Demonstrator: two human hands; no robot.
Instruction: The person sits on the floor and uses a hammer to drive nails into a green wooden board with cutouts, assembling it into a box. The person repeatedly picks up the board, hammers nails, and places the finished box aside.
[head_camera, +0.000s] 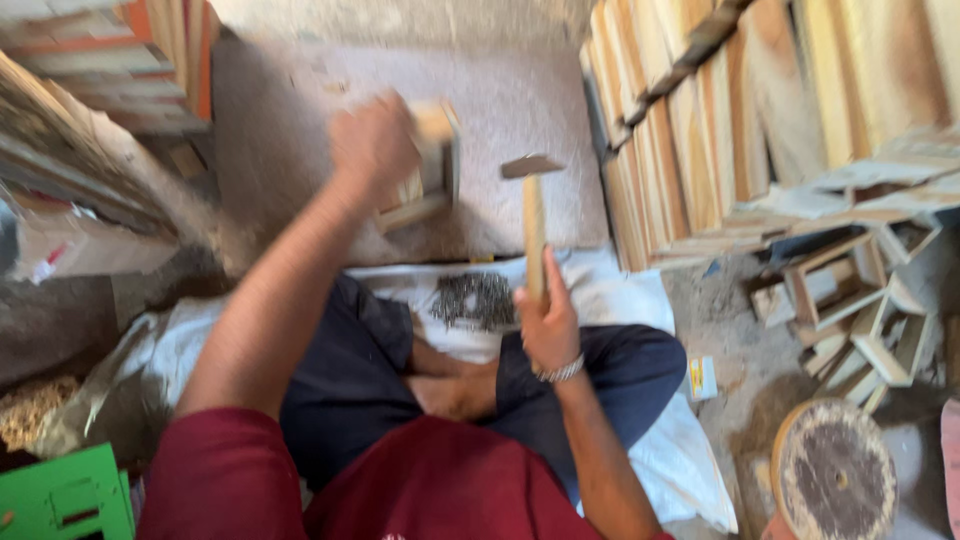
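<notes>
We see the left hand (372, 140) closed around a small wooden frame (425, 165), lifted up at the far left of the lap; the frame is blurred, so we cannot tell which joints are already nailed. The right hand (545, 325) grips the handle of a hammer (533, 215), its head up and just right of the frame, not touching it. Between the two, on the white sack (620, 290) across the knees, lies a dark heap of nails (472, 300), still plentiful.

Near right on the floor we see a loose pile of finished frames (850, 310), which we judge to be work already done. Far right, many wooden slats (690, 130) lean in a stack, and more lie at far left, so we judge much stock is left. A round disc (832, 470) sits at the near right, and a green box (65, 495) at the near left.
</notes>
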